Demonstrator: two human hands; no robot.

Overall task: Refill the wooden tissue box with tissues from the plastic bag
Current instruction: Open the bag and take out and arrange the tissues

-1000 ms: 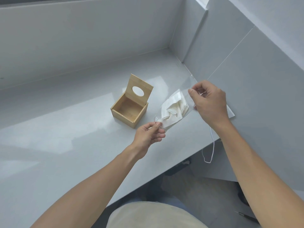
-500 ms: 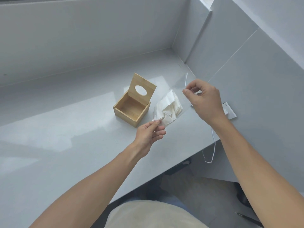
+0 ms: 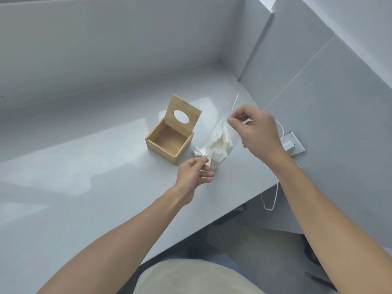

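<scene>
Your right hand (image 3: 256,132) is raised above the grey countertop (image 3: 84,187), thumb and forefinger pressed together on the upper edge of the clear plastic bag (image 3: 222,128), the other fingers curled loosely behind; the bag hangs slanting down from that pinch toward your left. Your left hand (image 3: 194,172) sits lower and nearer to you, its thumb and forefinger closed on the bottom end of the bag, just where the white tissues (image 3: 214,147) bunch up; whether the fingers catch the tissue itself or only the plastic around it cannot be told. The remaining fingers of that hand are half curled and hold nothing else. The tissues fill the lower part of the bag, between your two hands, closer to the left one. The wooden tissue box (image 3: 169,141) stands on the countertop just beside the bag's lower end, to the left of it and beyond your left hand, not touching either hand. Its lid (image 3: 183,115), with an oval hole, stands tilted up at the far side, and the inside shows bare wood. The box and bag lie toward the right end of the countertop, near the wall. A white cable (image 3: 273,196) hangs off the countertop's right edge below your right wrist, by a white wall socket (image 3: 293,144).
</scene>
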